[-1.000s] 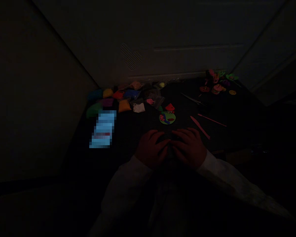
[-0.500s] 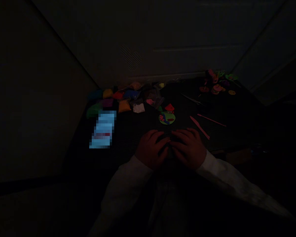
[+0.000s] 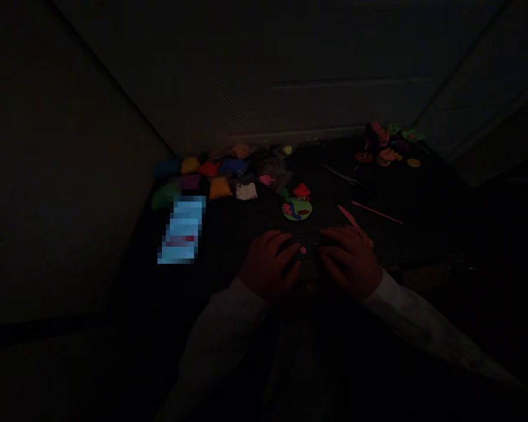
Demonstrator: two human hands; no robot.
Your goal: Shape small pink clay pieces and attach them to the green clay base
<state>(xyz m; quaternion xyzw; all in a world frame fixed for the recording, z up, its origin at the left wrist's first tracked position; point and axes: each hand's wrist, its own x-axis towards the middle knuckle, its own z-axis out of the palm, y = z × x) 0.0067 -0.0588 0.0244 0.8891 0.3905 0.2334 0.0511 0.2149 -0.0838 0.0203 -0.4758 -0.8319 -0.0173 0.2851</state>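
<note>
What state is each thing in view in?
Left bare hand: open, palm down
Right bare hand: open, palm down
Small pink round piece: between the hands
Pink plastic knife: partly covered
Bluish rectangular screen: lit
Grey metal scissors: openness unclear
Green clay disc: decorated
Clear plastic bags: filled

A craft spot, probably in a home, though the dimness makes that hard to confirm: bagged coloured clay (image 3: 220,189) lines the dark table's (image 3: 255,225) far left edge, modelled figures (image 3: 385,146) crowd its far right corner, and panelled walls (image 3: 334,105) stand close behind.

head view | from above wrists | forward-down | tabletop (image 3: 255,225) at arm's reach
</note>
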